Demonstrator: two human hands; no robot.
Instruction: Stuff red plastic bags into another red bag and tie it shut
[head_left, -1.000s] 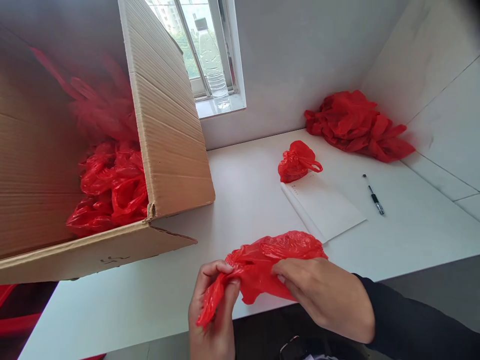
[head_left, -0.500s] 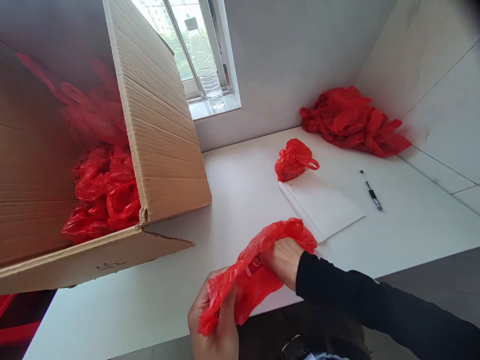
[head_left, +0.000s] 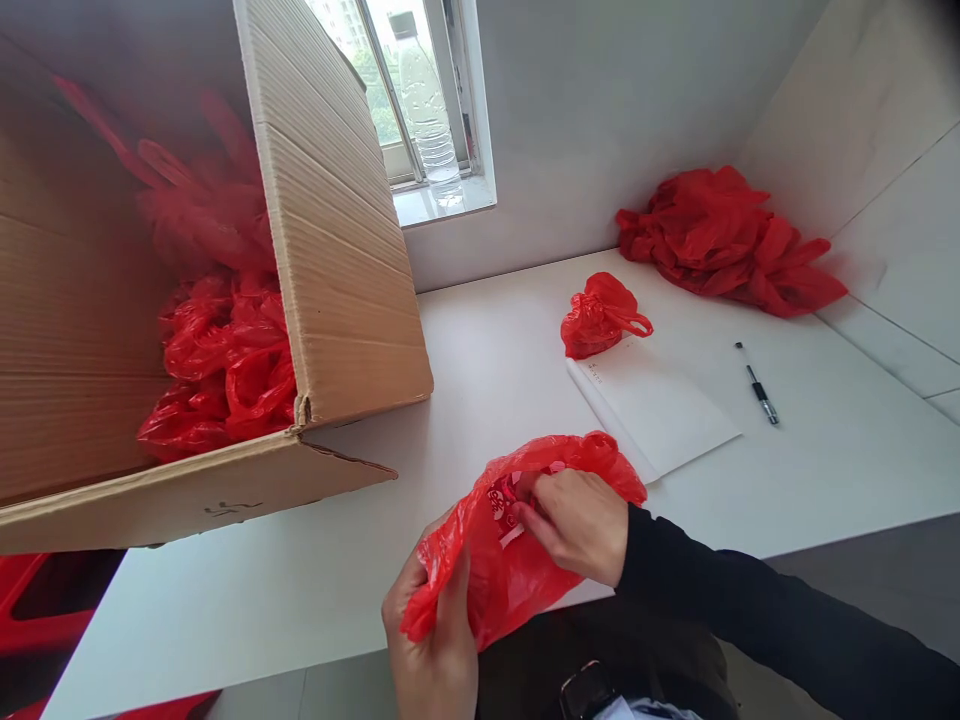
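I had the left hand (head_left: 431, 650) closed on the gathered rim of an open red bag (head_left: 517, 590), its fingers clenched around the plastic; the bag was at the near edge of the white counter (head_left: 262, 610), its mouth spread wide; I had the right hand (head_left: 581, 515) in that mouth, its fingers bent at a printed packet (head_left: 501, 505) inside, though I could not tell whether they gripped it; a smaller red bundle (head_left: 596, 325) sat beyond, at the top of a sheet of paper (head_left: 664, 415), with a pen (head_left: 761, 392) to its right; a red heap (head_left: 727, 245) lay against the wall; at left, a cardboard box (head_left: 352, 290) held more red bags (head_left: 217, 385).
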